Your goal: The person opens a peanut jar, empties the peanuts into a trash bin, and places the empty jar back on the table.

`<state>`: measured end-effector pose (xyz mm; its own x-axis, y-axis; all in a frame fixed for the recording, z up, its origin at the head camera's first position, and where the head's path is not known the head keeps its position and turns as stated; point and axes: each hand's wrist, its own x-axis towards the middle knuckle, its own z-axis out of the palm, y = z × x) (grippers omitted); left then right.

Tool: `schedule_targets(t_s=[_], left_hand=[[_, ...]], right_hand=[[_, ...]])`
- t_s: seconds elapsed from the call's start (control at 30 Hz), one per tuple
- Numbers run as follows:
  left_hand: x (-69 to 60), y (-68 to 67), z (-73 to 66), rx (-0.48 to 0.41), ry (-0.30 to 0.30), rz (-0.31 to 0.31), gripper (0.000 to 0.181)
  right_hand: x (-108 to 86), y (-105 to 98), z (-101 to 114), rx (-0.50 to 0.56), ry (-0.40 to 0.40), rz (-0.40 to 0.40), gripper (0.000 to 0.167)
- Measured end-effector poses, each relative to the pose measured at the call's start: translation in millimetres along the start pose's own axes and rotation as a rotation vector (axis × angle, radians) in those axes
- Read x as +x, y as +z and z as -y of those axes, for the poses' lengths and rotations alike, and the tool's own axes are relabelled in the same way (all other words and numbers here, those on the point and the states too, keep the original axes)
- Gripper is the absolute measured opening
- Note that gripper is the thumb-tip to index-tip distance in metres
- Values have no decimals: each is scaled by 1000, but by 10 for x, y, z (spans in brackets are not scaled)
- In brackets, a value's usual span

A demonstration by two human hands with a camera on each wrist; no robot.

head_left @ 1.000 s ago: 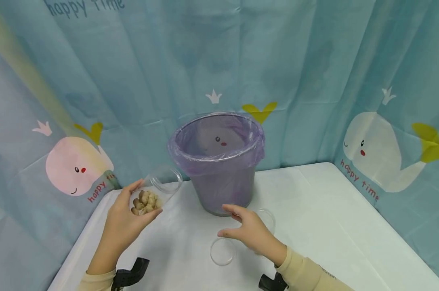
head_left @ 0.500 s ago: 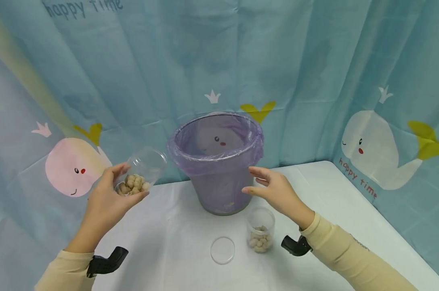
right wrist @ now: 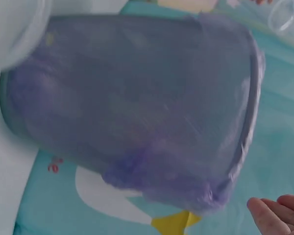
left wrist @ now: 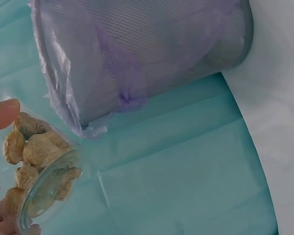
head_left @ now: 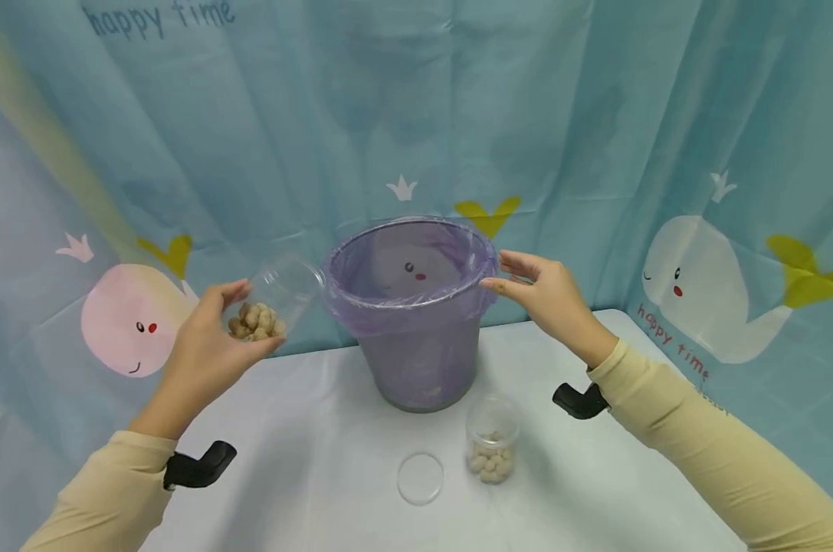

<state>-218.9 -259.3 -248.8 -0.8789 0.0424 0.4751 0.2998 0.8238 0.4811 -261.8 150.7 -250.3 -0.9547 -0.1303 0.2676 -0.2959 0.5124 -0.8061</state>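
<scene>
My left hand (head_left: 216, 345) grips a clear plastic jar (head_left: 290, 287) at the left of the bin. The jar leans over with its mouth toward the bin rim, and brown wrinkled lumps (left wrist: 41, 149), like dried mushrooms, lie inside. A mesh bin (head_left: 419, 368) stands at the back of the table, lined with a purple plastic bag (head_left: 361, 307). Near the right side of its rim, my right hand (head_left: 557, 299) has its fingers extended and holds nothing. The right wrist view shows the fingertips (right wrist: 257, 205) a little apart from the bag.
A second clear jar (head_left: 492, 452) with several pale lumps stands on the white table (head_left: 361, 475) in front of the bin. Left of it lies a clear round lid (head_left: 420, 478). A blue printed curtain (head_left: 561, 100) closes off the back and sides.
My right hand has left the second jar and risen to the right side of the bin's rim. My left hand has lifted its jar and moved it slightly left.
</scene>
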Motion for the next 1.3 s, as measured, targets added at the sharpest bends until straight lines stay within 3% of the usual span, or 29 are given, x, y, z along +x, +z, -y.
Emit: schedule_targets(t_s=[0.17, 0.4, 0.73, 1.07, 1.3], left_hand=[[120, -25, -10, 15, 5, 34, 89], [381, -59, -99, 11, 62, 51, 88], [628, -123, -191, 9, 50, 56, 86], [872, -45, -298, 19, 75, 66, 84], [950, 25, -308, 37, 49, 99, 86]], right_hand=[[167, -84, 49, -31, -8, -26, 74], [412, -136, 107, -42, -16, -72, 73], [674, -178, 194, -19, 12, -116, 71], [852, -121, 170, -80, 65, -80, 72], [985, -23, 95, -37, 70, -99, 75]])
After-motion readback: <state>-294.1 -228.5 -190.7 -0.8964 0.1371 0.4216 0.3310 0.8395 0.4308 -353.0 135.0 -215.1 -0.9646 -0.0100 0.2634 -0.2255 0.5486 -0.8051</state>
